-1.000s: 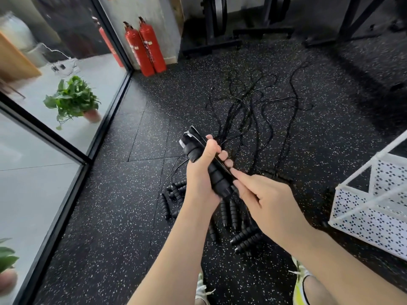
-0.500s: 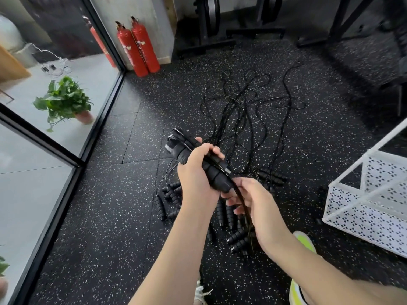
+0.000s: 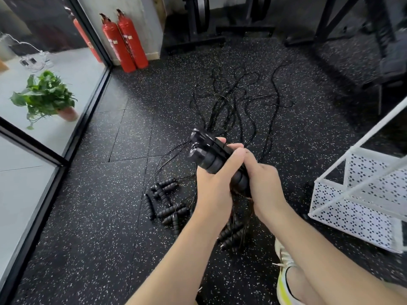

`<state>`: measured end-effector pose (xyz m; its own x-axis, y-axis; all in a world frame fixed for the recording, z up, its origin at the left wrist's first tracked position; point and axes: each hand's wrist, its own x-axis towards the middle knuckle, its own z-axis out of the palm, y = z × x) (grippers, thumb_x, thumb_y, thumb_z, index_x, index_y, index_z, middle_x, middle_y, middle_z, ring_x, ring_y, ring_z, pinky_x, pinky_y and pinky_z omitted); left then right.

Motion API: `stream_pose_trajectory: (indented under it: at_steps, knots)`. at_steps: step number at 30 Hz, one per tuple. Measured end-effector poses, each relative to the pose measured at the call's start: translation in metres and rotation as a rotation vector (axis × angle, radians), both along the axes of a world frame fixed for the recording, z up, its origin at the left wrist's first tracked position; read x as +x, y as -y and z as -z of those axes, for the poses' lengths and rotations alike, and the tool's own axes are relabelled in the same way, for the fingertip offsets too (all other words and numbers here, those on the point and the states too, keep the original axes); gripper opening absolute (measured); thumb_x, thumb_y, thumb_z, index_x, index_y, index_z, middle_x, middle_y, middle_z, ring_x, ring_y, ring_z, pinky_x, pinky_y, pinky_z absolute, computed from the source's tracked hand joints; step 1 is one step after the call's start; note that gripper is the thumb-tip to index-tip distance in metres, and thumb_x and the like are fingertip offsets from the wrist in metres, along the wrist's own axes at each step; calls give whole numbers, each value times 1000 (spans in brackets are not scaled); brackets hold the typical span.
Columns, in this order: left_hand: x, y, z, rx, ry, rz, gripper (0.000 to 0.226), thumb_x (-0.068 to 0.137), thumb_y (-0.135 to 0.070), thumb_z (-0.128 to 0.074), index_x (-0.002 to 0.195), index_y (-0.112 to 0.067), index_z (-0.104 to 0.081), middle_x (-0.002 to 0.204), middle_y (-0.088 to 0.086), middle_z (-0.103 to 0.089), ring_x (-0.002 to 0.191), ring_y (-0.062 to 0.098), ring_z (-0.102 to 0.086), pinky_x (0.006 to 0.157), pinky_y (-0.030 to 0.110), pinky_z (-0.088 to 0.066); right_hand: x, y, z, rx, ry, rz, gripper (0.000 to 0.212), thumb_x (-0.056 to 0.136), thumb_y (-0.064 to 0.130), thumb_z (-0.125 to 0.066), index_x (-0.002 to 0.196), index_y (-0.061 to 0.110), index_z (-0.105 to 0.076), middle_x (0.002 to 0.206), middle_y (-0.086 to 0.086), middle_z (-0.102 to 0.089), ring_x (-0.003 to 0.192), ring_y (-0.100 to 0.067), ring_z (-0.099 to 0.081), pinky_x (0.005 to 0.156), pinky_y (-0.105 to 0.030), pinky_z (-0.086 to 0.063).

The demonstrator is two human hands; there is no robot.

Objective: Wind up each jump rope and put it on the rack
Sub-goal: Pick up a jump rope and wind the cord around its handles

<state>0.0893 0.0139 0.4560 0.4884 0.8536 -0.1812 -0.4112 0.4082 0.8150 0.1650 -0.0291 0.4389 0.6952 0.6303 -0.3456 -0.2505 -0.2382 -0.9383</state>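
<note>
You are mid-wind: left hand (image 3: 214, 188) grips the paired handles (image 3: 211, 156) of one jump rope, right hand (image 3: 263, 183) fingers curled round their lower end and the cord. Next, probably finish the wraps, then swing right to the white rack (image 3: 363, 194). Floor (image 3: 99, 216) ahead holds tangled ropes (image 3: 237, 106); open room lies left.

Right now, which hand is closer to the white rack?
The right hand is closer. It grips the jump rope handles on the side toward the white rack, with bare floor between them. The left hand holds the same handles farther from the rack.
</note>
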Motion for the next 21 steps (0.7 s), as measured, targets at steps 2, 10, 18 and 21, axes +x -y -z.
stream_pose_trajectory:
  at_steps: [2,10,18,21]
  knots:
    - [-8,-12,1,10,-15,5,44,77,-11,-76,117,-25,-65,118,4,-74,108,20,-69,104,45,-52,15,2,-3,-91,247,-13,66,92,58,-58,52,5,-49,48,5,-48,49,-13,-44,57,-32,-38]
    - [-38,-30,19,1311,-1036,266,108,60,-61,-89,151,-40,-34,151,-22,-42,143,-3,-29,123,38,-12,47,8,9,-359,991,-105,64,97,52,-53,49,12,-37,43,-3,-40,48,-25,-42,47,-35,-23]
    - [-32,-39,50,1472,-1315,155,39,76,-27,-73,112,-25,-60,92,-8,-59,89,25,-57,76,39,-43,40,7,4,-342,826,-277,70,87,74,-52,56,11,-52,48,3,-51,55,-19,-54,52,-32,-36]
    - [-39,-46,49,1451,-1329,126,39,78,-27,-74,113,-27,-57,96,-9,-60,92,23,-56,79,39,-43,60,18,-15,-335,634,-500,61,82,76,-60,63,19,-67,49,11,-50,50,-5,-48,58,-30,-39]
